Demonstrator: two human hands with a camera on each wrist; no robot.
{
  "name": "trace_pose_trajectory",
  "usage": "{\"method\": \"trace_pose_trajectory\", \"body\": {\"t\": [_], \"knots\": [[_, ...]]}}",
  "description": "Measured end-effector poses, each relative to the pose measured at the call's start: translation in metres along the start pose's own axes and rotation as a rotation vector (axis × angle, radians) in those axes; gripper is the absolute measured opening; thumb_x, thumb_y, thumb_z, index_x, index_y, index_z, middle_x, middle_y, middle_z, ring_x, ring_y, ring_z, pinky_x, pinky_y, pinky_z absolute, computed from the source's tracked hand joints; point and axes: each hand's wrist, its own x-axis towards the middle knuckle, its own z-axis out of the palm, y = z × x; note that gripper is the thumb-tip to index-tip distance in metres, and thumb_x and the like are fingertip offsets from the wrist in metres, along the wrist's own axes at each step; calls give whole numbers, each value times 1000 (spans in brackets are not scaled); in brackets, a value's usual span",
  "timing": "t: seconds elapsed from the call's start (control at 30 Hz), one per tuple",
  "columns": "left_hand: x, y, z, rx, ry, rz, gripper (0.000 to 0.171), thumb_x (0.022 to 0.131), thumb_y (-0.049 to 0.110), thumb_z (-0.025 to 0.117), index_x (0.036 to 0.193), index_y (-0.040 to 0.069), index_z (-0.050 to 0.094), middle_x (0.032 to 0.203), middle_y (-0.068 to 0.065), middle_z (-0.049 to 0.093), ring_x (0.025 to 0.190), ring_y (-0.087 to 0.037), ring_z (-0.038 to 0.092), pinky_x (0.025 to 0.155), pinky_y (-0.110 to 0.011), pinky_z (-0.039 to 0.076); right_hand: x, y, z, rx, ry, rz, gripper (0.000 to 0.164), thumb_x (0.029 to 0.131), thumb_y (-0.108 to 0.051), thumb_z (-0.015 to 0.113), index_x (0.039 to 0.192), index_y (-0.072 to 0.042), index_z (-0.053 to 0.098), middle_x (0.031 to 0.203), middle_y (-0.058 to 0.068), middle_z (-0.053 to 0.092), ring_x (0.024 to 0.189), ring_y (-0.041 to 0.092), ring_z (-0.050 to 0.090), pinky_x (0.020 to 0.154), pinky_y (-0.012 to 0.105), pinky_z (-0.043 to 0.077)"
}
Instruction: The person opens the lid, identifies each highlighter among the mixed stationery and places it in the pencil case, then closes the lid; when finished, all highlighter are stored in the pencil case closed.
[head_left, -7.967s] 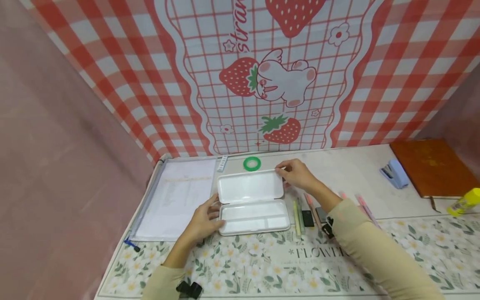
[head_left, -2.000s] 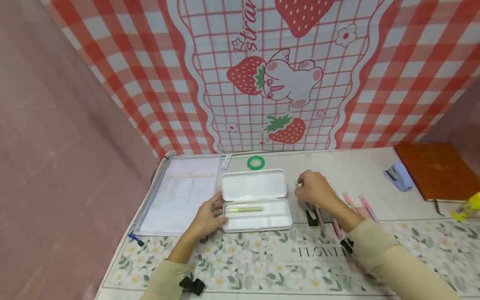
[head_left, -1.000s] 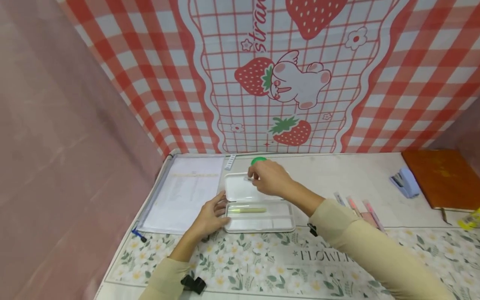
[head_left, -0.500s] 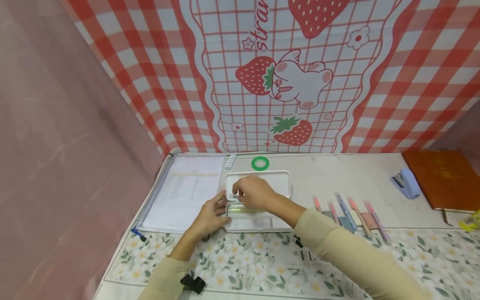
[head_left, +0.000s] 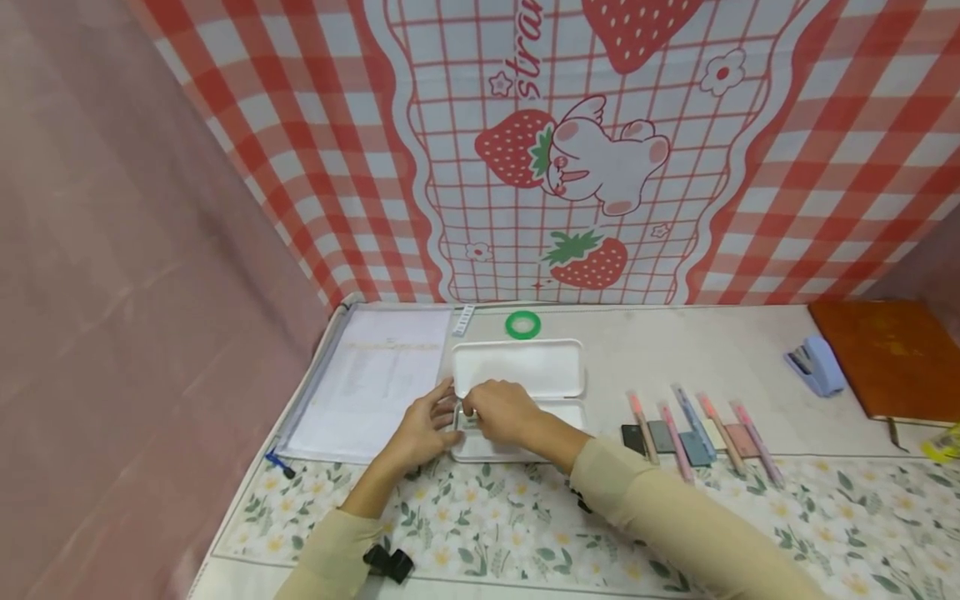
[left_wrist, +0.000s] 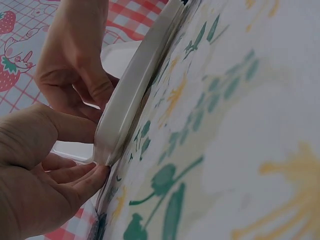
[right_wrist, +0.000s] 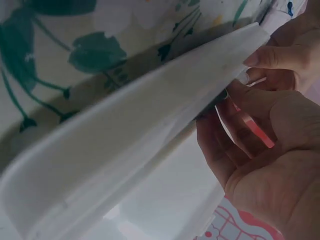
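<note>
An open white pencil case (head_left: 517,367) lies on the table with its lid tipped back. My left hand (head_left: 418,427) grips its left end, the thumb on the near rim and the fingers round the corner, as the left wrist view shows. Over the left part of the tray, my right hand (head_left: 506,411) pinches a slim dark greenish pen (right_wrist: 212,104) with a clear end. That pen dips below the rim of the case in the right wrist view. My right hand hides the yellow-green pen in the rear compartment.
Right of the case lie several pastel pens (head_left: 693,421) over small coloured cards (head_left: 697,450). Behind it is a green tape roll (head_left: 522,325). A zip folder (head_left: 375,383) is at left; a stapler (head_left: 816,367), brown notebook (head_left: 892,358) and yellow tube (head_left: 943,443) are at far right.
A yellow-green pen has gone into the case. My right hand has taken another pen from the row, carried it left over the lid and lowered it into the tray. My left hand stays put.
</note>
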Motion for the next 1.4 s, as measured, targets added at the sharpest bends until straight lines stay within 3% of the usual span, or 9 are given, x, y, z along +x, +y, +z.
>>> {"method": "trace_pose_trajectory", "body": {"t": [0.27,0.53,0.8,0.97,1.13,1.4], "knots": [[1,-2,0,8,-13,10,91,75,-11,68,150,8,20,140,-19,43,124,-35,49,102,-35,47,4,3,9,-4,22,3,13,77,-7,69,80,-19,72,74,-5,62,63,14,57,47,27,49],[1,-1,-1,3,-12,15,90,76,-10,69,150,8,21,141,-19,43,124,-36,49,102,-36,47,4,5,6,-16,37,9,18,77,-10,71,92,-18,74,89,-2,68,76,17,64,56,30,55],[0,0,0,21,-9,-3,91,75,-12,68,150,8,21,145,-18,38,126,-37,46,102,-35,47,-7,10,-16,-5,43,39,26,79,-23,73,104,-17,71,99,-1,69,83,18,64,63,32,57],[0,0,1,23,-7,-4,91,75,-11,68,150,9,20,145,-17,38,126,-36,46,103,-37,46,-30,26,-40,-4,119,48,32,80,-32,74,107,-16,70,94,-1,67,80,15,62,61,29,54],[1,-1,1,46,-3,9,90,76,-9,69,150,8,20,141,-18,43,125,-35,48,103,-37,47,-66,58,-60,36,233,51,34,78,-31,76,106,-12,69,95,4,67,81,17,63,58,28,54],[1,-2,0,55,5,-14,90,75,-9,69,150,9,22,145,-13,39,126,-31,48,102,-32,47,-128,115,-82,35,299,193,37,80,-29,75,110,-9,67,93,6,64,78,22,63,57,33,53]]}}
